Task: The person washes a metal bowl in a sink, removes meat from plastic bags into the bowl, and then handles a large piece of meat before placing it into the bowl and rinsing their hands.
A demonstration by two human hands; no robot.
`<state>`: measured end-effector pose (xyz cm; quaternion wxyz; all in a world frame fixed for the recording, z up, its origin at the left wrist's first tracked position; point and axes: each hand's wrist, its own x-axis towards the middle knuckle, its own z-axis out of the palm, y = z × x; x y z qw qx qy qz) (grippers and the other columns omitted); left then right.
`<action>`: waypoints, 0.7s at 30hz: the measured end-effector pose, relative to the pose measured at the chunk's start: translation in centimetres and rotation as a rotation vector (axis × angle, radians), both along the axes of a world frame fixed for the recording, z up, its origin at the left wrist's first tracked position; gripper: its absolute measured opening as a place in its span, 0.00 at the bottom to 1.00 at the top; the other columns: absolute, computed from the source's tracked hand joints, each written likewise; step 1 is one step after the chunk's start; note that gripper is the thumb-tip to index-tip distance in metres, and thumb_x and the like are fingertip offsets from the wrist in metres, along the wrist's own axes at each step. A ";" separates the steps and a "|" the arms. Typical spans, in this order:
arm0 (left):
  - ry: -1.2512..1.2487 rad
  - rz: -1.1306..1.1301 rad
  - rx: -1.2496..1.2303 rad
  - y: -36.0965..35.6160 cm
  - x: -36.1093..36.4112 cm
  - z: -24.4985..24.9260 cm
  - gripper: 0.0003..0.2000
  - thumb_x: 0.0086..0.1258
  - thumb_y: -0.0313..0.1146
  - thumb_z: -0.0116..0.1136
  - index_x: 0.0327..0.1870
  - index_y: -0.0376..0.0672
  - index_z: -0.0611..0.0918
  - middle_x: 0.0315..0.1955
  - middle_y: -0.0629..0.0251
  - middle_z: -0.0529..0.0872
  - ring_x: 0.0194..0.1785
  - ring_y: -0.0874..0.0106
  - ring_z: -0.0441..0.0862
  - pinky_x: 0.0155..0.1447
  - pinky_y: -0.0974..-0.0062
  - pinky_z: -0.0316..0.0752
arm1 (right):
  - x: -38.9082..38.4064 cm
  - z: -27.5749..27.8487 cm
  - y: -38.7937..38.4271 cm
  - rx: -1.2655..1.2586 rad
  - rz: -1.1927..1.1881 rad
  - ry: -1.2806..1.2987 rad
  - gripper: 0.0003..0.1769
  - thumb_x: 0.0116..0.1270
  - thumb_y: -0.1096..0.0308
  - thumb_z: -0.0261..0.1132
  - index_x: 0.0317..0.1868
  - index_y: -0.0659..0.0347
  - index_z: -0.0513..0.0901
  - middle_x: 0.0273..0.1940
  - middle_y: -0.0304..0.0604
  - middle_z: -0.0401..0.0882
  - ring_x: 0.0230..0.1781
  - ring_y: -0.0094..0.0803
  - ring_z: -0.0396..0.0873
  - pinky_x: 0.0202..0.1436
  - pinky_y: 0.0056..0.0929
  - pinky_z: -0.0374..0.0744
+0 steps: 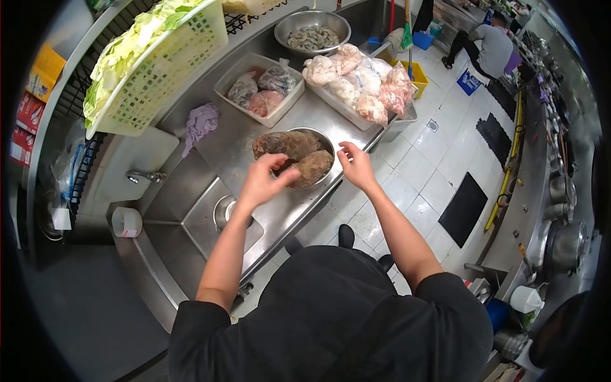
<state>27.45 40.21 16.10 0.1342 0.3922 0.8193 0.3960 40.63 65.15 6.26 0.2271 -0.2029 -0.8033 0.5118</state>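
Two large, rough brown lumps, like taro roots, fill a round metal bowl [331, 148] at the edge of the steel counter. The longer lump [289, 145] lies at the back and sticks out past the rim on the left. In front is the shorter lump [315, 167]. My left hand [264, 179] is at the near left side of the bowl, thumb and fingers apart, fingertips right at the lumps. To the right of the bowl, my right hand [356, 167] hovers with bent, parted fingers and holds nothing.
Behind the bowl stand a tub of bagged meat [280, 113], a crate heaped with pale bags [363, 79] and a metal bowl of shrimp [313, 38]. A sink [191, 219] with a tap [145, 176] lies left, below a basket of cabbage [159, 70]. A person [493, 48] sits far right.
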 end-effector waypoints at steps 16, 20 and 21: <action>0.613 -0.381 -0.358 -1.7 -2.3 -0.2 0.33 0.50 0.12 0.63 0.62 0.47 0.82 0.63 0.66 0.83 0.63 0.56 0.78 0.65 0.58 0.78 | 1.0 -3.9 -6.3 -0.617 0.249 -0.269 0.21 0.76 0.57 0.62 0.31 0.69 0.81 0.20 0.45 0.80 0.21 0.32 0.82 0.28 0.38 0.80; 0.598 -0.120 -0.337 -2.5 -2.6 -0.3 0.31 0.57 0.12 0.57 0.65 0.47 0.81 0.64 0.60 0.81 0.64 0.55 0.80 0.65 0.64 0.79 | 1.6 -3.5 -7.2 -0.694 0.353 -0.366 0.27 0.77 0.51 0.64 0.25 0.65 0.78 0.20 0.41 0.80 0.18 0.28 0.80 0.24 0.33 0.77; 0.473 0.017 -0.234 -3.0 -3.0 -1.0 0.27 0.64 0.17 0.58 0.66 0.45 0.81 0.63 0.57 0.83 0.60 0.57 0.82 0.62 0.64 0.80 | 1.9 -2.8 -6.4 -0.607 0.319 -0.402 0.27 0.75 0.51 0.67 0.25 0.65 0.78 0.19 0.44 0.80 0.19 0.34 0.80 0.26 0.37 0.78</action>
